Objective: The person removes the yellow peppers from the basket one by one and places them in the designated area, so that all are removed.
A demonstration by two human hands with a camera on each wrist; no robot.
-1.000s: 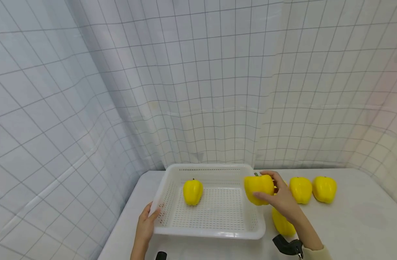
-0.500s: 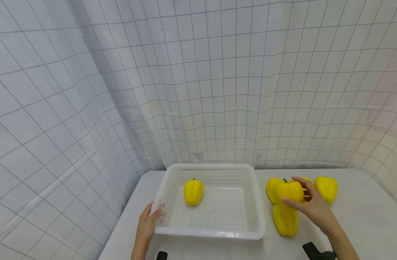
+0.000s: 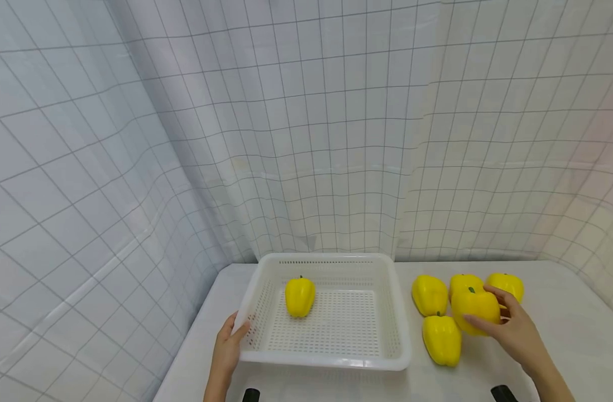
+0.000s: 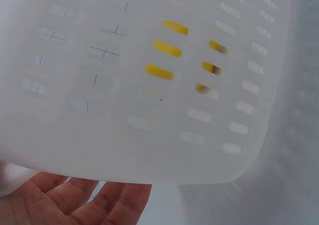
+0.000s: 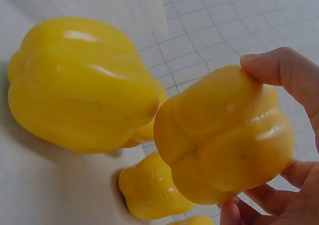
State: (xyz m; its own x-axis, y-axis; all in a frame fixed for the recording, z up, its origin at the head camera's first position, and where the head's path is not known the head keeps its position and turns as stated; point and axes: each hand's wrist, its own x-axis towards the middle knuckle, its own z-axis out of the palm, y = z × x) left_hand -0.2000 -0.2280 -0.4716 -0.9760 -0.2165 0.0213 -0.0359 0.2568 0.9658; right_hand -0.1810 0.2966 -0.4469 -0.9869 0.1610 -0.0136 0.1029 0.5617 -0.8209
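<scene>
My right hand [image 3: 515, 329] holds a yellow bell pepper [image 3: 474, 310] between thumb and fingers, over the right part of the table. Its lobed underside faces the camera in the right wrist view, where the held bell pepper [image 5: 224, 140] hangs beside another bell pepper [image 5: 84, 85]. On the left, my left hand [image 3: 225, 349] grips the rim of a white perforated plastic basket [image 3: 324, 360], thumb over the edge. From outside, the left wrist view shows the slotted basket wall [image 4: 114, 140] above the left hand's fingers [image 4: 114, 202]. One yellow bell pepper [image 3: 300, 297] stands inside the basket.
Around the held one, several yellow bell peppers rest on the white table [image 3: 563, 335]: one at front [image 3: 442, 341], one behind it [image 3: 429, 296], others further right, including a bell pepper [image 3: 507, 285]. A gridded white curtain [image 3: 331, 167] hangs behind and at the sides.
My right hand has carried the bell pepper rightward, from the basket's right rim to among the peppers on the right. My left hand and the basket have stayed in place.
</scene>
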